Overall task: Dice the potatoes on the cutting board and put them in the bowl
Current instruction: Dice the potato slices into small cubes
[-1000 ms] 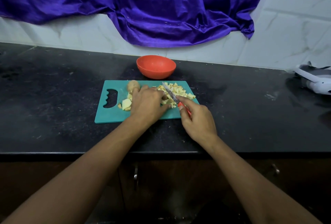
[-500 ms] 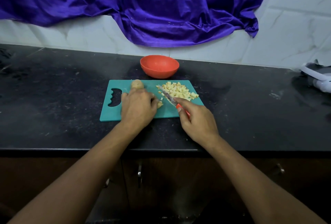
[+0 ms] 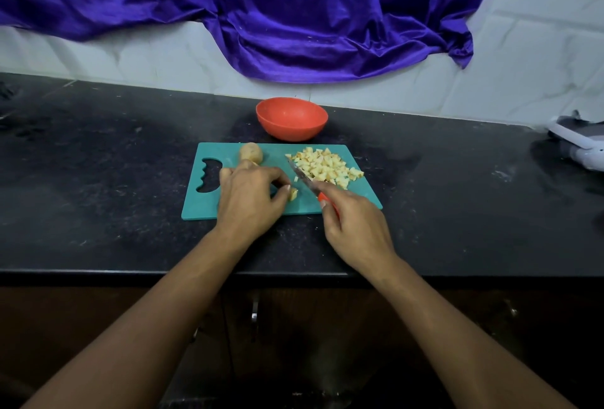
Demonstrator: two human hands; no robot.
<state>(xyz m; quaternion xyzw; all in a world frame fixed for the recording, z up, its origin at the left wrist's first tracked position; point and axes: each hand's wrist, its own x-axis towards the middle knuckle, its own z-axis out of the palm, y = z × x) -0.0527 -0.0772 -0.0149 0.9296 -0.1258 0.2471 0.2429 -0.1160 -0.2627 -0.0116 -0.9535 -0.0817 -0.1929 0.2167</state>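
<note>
A teal cutting board (image 3: 359, 193) lies on the black counter. A pile of diced potato (image 3: 325, 167) covers its far right part. A whole unpeeled potato (image 3: 251, 153) sits at the board's far edge. My left hand (image 3: 250, 198) rests on the board with curled fingers and pinches a small potato piece (image 3: 293, 194) at its fingertips; more potato under the palm is hidden. My right hand (image 3: 354, 229) grips the red handle of a knife (image 3: 302, 176), whose blade points toward the pile's left edge. The orange bowl (image 3: 292, 119) stands behind the board and looks empty.
A purple cloth (image 3: 277, 13) hangs on the tiled wall behind the counter. A white object (image 3: 581, 144) lies at the counter's far right. The counter's front edge (image 3: 98, 273) runs below the board, with dark cabinet doors underneath.
My left hand slid left, off the diced pile, to the board's near left part and now pinches a small piece. The knife drew back to the pile's left edge.
</note>
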